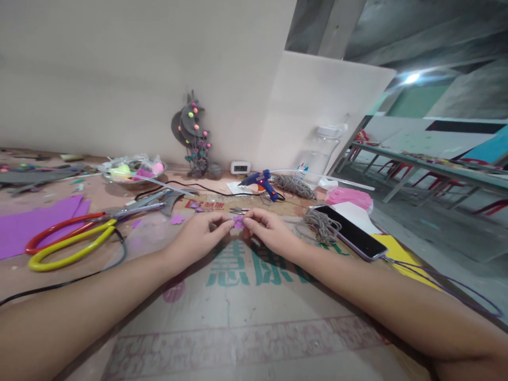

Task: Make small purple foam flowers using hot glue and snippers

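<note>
Between my two hands, a small purple flower-shaped cutout (238, 221) is pinched by its edges above the printed cardboard (238, 312). My left hand (208, 231) grips its left side with thumb and forefinger. On the other side, my right hand (266, 228) pinches the right edge the same way. Another purple flower cutout (177, 219) lies just left of my left hand. Small purple pieces (195, 206) rest behind it. Beyond my fingertips sits a metal tool, perhaps tweezers (239, 210), partly hidden.
Scissors with red and yellow handles (73, 241) lie left, by purple sheets (43, 222). A blue glue gun (262, 183) stands behind my hands, near grey twine (294, 186). At right are more twine (320, 226) and a phone (351, 233). A grey ornament with pompoms (192, 135) stands against the wall.
</note>
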The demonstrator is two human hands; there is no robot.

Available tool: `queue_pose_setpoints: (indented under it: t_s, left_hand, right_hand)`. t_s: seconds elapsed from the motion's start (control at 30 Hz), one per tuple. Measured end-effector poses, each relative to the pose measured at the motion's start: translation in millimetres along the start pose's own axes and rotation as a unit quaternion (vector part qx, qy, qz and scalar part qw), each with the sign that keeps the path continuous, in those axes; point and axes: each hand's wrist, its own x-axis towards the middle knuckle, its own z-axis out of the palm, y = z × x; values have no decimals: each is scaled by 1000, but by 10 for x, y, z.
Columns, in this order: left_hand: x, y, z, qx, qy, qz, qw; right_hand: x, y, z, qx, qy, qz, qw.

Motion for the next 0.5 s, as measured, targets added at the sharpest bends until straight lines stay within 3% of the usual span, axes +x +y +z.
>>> queue_pose_setpoints:
  t_s: [0.27, 0.5]
  left_hand:
    - [-17, -27, 5, -15, -15, -15, 1000]
    - [5, -74, 15, 15, 18, 1, 1000]
  right_hand:
    - [8, -17, -9, -64, 5, -15, 998]
    - [1, -56, -10, -79, 0, -22, 997]
